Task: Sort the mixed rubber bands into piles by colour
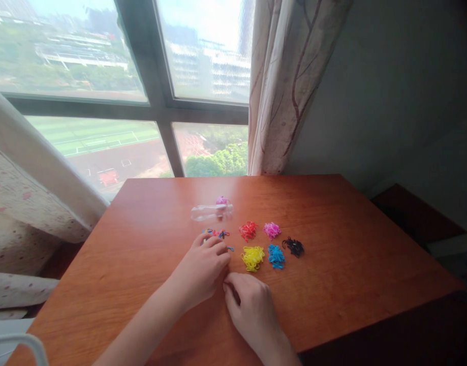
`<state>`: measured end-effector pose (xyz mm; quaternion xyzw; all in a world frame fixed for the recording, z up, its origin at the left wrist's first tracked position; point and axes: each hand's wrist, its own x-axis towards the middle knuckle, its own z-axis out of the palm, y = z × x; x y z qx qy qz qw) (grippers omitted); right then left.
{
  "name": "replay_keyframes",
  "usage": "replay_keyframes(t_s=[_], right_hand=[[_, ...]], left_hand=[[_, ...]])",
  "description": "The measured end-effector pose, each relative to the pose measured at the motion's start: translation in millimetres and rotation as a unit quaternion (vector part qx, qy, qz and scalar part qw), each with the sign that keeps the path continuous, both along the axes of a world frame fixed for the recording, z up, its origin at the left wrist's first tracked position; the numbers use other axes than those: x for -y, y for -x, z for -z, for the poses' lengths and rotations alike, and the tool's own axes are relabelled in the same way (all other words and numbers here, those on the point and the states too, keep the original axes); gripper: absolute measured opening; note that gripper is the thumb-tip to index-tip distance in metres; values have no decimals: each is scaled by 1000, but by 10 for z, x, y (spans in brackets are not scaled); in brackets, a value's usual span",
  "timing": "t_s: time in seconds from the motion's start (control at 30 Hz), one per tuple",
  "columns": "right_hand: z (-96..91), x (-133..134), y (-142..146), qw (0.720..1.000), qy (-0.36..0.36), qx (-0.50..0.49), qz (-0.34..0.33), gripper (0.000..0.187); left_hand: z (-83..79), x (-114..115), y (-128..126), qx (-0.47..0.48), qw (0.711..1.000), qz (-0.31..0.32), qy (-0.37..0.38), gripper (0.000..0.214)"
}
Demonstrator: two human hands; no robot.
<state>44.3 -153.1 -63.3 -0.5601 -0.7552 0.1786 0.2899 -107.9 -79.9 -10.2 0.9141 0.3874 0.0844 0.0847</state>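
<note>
My left hand (208, 264) rests over a mixed pile of small coloured rubber bands (218, 234), hiding much of it. Its fingers are bent and its thumb is out of sight beneath. Close beside it on the table, my right hand (252, 300) is closed, thumb and forefinger together in a pinch; whatever lies between them is too small to make out. To the right are sorted heaps of rubber bands: red (248, 231), pink (272, 231), yellow (252, 258), blue (276, 256) and black (293, 246).
A clear plastic item (206, 212) with a purple, rounded thing (221, 201) by it lies behind the mixed pile. The brown wooden table (351, 269) reaches to a window with curtains (273, 86). A white curved bar (23, 338) stands at the lower left.
</note>
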Motion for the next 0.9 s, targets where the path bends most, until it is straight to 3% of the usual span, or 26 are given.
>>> replay_keyframes(t_s=[0.3, 0.47, 0.9], right_hand=[[-13, -9, 1, 1000, -17, -1, 17, 16], [-5, -17, 3, 999, -32, 15, 35, 16], [-8, -21, -5, 999, -30, 13, 29, 18]], left_hand=[[15, 213, 279, 105, 994, -35, -17, 19], [122, 314, 298, 58, 993, -97, -24, 21], [256, 335, 213, 17, 995, -96, -8, 17]])
